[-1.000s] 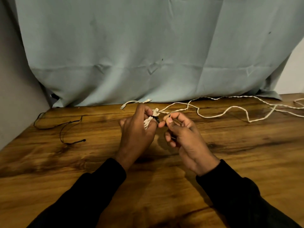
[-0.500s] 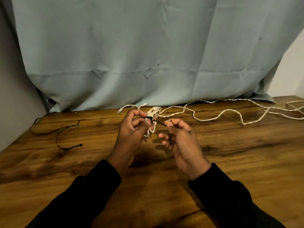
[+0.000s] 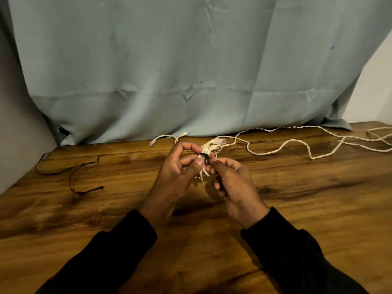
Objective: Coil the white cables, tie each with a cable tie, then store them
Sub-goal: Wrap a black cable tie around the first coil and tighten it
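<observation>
My left hand [image 3: 180, 166] pinches the coiled cable [image 3: 209, 150]; my right hand [image 3: 231, 177] pinches the black cable tie [image 3: 204, 156]. If I pull unevenly, loops could slip free.

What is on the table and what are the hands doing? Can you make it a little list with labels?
left hand: holds the coiled white cable
right hand: pinches the tail of the black cable tie
tie: wrapped round the coil
loose white cable: lies uncoiled on the wooden table, right of the hands
thin black ties: lie on the table, left
behind: pale blue cloth
</observation>
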